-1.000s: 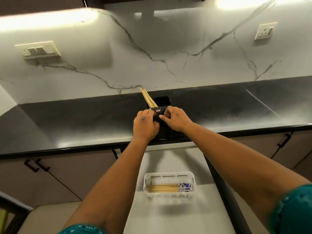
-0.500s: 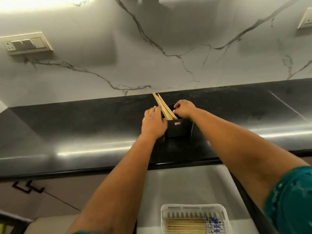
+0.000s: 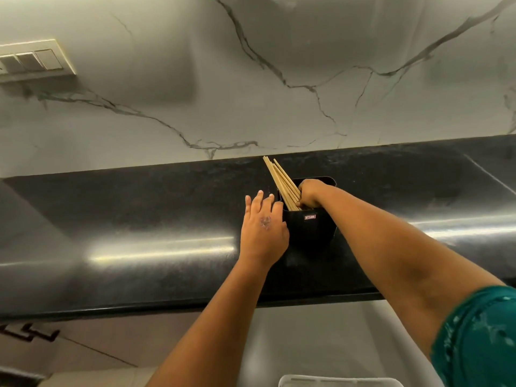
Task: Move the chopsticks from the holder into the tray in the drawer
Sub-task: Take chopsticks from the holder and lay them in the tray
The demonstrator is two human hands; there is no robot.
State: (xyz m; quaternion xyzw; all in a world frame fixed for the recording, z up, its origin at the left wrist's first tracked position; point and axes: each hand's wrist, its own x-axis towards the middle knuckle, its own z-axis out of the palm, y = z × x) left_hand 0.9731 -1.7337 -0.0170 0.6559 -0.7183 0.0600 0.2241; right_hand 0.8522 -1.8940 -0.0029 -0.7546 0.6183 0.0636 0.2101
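Observation:
A black holder [image 3: 310, 229] stands on the dark countertop [image 3: 139, 219]. Several pale wooden chopsticks [image 3: 280, 180] lean out of it toward the upper left. My right hand [image 3: 310, 194] reaches into the holder's mouth, fingers curled around the lower part of the chopsticks. My left hand [image 3: 264, 227] lies flat against the holder's left side, fingers spread and empty. Only the top rim of the white tray [image 3: 339, 381] shows at the bottom edge, inside the open drawer [image 3: 307, 339].
A marble backsplash rises behind the counter, with a switch plate [image 3: 30, 61] at the upper left. Black cabinet handles [image 3: 28, 333] sit below the counter edge at the lower left.
The view has drawn closer to the counter, so the tray has slid almost out of sight. My right hand has sunk deeper into the holder. My left hand's fingers have spread.

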